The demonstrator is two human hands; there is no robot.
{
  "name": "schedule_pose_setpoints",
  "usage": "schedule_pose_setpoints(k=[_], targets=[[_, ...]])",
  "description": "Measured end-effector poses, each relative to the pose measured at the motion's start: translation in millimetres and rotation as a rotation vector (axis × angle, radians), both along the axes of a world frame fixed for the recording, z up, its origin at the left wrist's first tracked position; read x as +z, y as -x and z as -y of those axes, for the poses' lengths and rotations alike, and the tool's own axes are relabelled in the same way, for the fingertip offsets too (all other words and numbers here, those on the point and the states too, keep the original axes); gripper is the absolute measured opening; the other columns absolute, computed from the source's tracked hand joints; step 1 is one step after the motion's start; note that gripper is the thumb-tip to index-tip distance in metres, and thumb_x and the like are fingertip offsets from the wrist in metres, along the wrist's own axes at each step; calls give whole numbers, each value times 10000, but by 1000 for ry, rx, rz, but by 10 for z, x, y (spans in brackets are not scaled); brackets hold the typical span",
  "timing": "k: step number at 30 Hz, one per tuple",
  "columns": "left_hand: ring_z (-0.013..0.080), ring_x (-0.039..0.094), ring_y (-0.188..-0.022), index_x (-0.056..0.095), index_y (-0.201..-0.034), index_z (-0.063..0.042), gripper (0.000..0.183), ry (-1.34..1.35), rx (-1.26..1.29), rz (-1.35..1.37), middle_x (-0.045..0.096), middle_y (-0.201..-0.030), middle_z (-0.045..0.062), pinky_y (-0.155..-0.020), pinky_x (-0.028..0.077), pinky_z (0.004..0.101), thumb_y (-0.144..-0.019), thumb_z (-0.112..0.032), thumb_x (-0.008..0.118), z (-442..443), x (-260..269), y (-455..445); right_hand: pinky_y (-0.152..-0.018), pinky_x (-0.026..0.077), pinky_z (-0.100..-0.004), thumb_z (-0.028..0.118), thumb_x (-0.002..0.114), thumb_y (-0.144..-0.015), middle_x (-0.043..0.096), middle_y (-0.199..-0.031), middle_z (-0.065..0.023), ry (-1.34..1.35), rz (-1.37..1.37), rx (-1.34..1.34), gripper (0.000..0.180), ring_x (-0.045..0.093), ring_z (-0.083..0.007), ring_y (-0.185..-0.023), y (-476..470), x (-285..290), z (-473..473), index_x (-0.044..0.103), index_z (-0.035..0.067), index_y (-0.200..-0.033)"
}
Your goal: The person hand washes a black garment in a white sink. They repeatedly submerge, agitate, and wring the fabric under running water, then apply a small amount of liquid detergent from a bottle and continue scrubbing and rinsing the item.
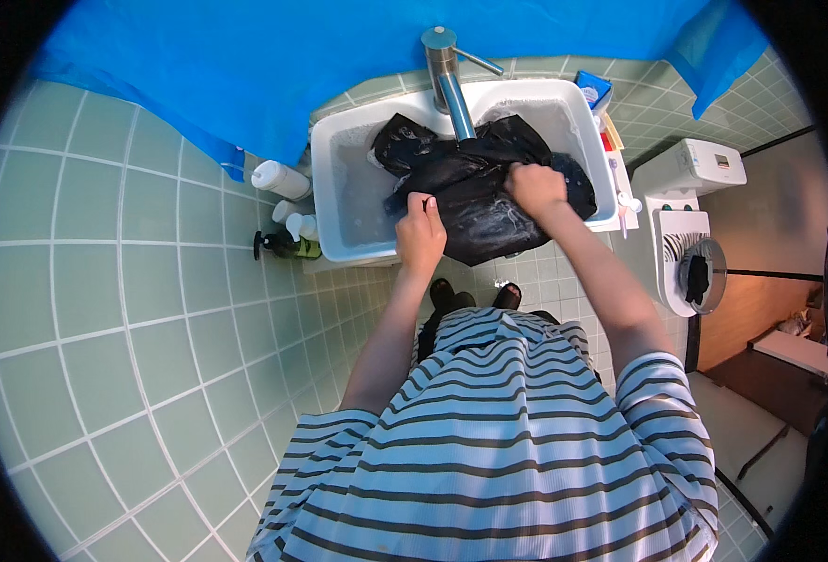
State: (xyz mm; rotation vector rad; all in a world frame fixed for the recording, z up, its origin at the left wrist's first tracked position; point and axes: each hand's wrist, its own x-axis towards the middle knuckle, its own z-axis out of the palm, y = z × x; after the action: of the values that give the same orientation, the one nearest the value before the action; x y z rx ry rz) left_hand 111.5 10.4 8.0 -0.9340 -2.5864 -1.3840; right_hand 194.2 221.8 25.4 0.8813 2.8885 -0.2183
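Note:
A wet black garment (481, 200) with soap suds on it lies across the white sink (324, 204), and its lower end hangs over the front rim. My left hand (421, 235) grips the cloth's left edge near that rim. Farther right, my right hand (537, 188) is closed in a fist on the cloth; its fingers are partly hidden. Cloudy, sudsy water (366, 204) stands in the basin. Above the garment is the spout of a metal faucet (455, 105), its lever pointing right.
Left of the sink stand a white bottle (282, 180) and a dark-pump bottle (291, 246). Toothbrushes (618, 186) and a blue packet (592, 88) sit along the right side. A toilet (674, 211) bears a clear bowl (717, 277) with dark cloth. Blue sheeting (245, 70) hangs behind.

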Motion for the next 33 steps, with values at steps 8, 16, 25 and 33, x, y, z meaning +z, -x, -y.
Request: schedule_pose_setpoints(k=[8,16,25,33], targets=[[466,603,-705,493,-1013,-73,222,180,21,41,623,-719,248,-584,452,537,-967,-289,513,-14,42,19,-625,467,-446,298,520,-948,617,-719,-207,225,-745,-68,322,608,-381,-682,-316,-20,-315,607,24,-803],[463,604,-745,451,-1063,-40,323,256,-9,187,629,-776,259,-613,452,543,-964,-340,518,-14,8,62,-554,421,-339,289,695,-858,552,-586,-17,640,-691,-189,289,525,-127,-561,-409,156,-354,652,5,-827],[426,606,-846,516,-983,-40,349,290,-50,10,632,-860,212,-667,477,503,-935,-383,552,-123,25,11,-706,492,-454,297,633,-881,664,-833,-204,245,-423,-247,284,639,-396,-823,-504,16,-481,626,13,-894],[436,600,-908,569,-958,-44,354,269,96,202,656,-953,216,-733,462,533,-956,-383,468,-171,21,42,-711,496,-510,351,513,-925,651,-848,-232,218,-658,-203,309,628,-429,-805,-150,401,65,600,56,-892]])
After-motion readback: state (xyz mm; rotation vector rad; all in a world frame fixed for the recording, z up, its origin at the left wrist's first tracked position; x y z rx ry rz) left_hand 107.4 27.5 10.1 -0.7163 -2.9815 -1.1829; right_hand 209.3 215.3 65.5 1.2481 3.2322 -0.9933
